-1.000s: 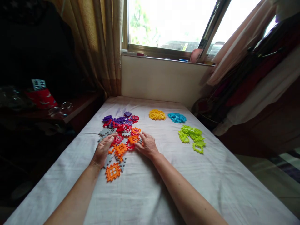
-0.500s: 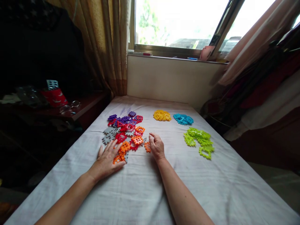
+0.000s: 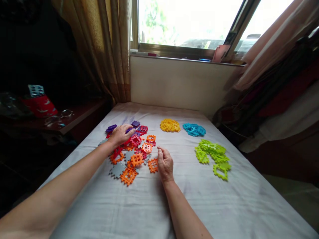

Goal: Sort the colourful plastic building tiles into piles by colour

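My left hand [image 3: 121, 134] lies over the back of a mixed heap, its fingers on the purple pieces [image 3: 130, 130] and red pieces [image 3: 136, 140]; whether it grips one is hidden. Nearer to me in the heap are grey pieces [image 3: 117, 170] and orange pieces [image 3: 128, 176]. My right hand [image 3: 165, 163] rests closed on the cloth, thumb against curled fingers, just right of a lone orange square piece [image 3: 153, 165]. What its fingers hold, if anything, cannot be made out.
Yellow pieces [image 3: 169, 125] and blue pieces [image 3: 194, 129] form piles at the back; green pieces [image 3: 211, 151] lie to the right. A pale cloth [image 3: 199, 199] covers the surface. On the dark side table [image 3: 82, 114] are glasses [image 3: 59, 116] and a red container [image 3: 42, 105].
My left hand has moved from the near orange pieces to the purple and red ones at the back. Grey and orange pieces at the heap's near side are now uncovered. The view has shifted slightly.
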Action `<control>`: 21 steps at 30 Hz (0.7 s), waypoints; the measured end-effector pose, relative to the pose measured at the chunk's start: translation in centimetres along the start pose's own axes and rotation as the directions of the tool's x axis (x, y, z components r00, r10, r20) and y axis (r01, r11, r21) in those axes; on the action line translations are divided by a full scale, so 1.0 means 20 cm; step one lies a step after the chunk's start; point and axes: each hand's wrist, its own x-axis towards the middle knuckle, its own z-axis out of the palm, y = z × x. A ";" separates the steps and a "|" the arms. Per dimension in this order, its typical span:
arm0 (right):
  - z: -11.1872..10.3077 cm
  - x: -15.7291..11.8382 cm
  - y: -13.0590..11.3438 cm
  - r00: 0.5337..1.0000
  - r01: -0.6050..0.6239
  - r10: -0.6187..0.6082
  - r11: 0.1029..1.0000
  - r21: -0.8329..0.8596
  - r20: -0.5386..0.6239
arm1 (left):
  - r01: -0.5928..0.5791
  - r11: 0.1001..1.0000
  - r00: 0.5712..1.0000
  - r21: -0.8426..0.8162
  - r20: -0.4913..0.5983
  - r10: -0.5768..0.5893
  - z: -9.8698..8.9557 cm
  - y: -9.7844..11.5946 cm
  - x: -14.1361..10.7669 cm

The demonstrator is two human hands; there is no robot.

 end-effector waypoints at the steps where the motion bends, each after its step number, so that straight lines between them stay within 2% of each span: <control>1: 0.00 0.00 -0.01 1.000 0.001 -0.001 1.000 0.002 0.003 | 0.023 1.000 1.000 0.008 0.016 -0.023 0.00 -0.03 0.10; 4: 0.01 -0.01 -0.02 1.000 0.009 -0.009 1.000 0.001 0.000 | 0.084 0.996 0.994 0.042 0.068 -0.087 0.06 -0.09 0.35; 6: 0.01 -0.01 -0.02 1.000 0.015 -0.015 1.000 -0.007 -0.003 | 0.112 0.991 0.986 0.070 0.114 -0.119 0.13 -0.11 0.46; 10: 0.01 -0.01 -0.02 1.000 0.019 -0.019 1.000 -0.016 0.005 | 0.107 0.989 0.966 0.103 0.226 -0.128 0.25 -0.11 0.56; 12: 0.01 -0.01 -0.02 1.000 0.019 -0.019 1.000 -0.016 0.008 | 0.071 0.992 0.956 0.100 0.277 -0.096 0.29 -0.10 0.54; 15: 0.01 0.00 -0.02 1.000 0.009 -0.009 1.000 -0.017 0.017 | 0.016 0.996 0.946 0.091 0.321 -0.044 0.31 -0.08 0.46; 21: 0.00 0.00 -0.03 0.999 -0.007 0.008 1.000 -0.008 0.038 | -0.070 0.996 0.933 0.054 0.357 0.046 0.25 -0.03 0.17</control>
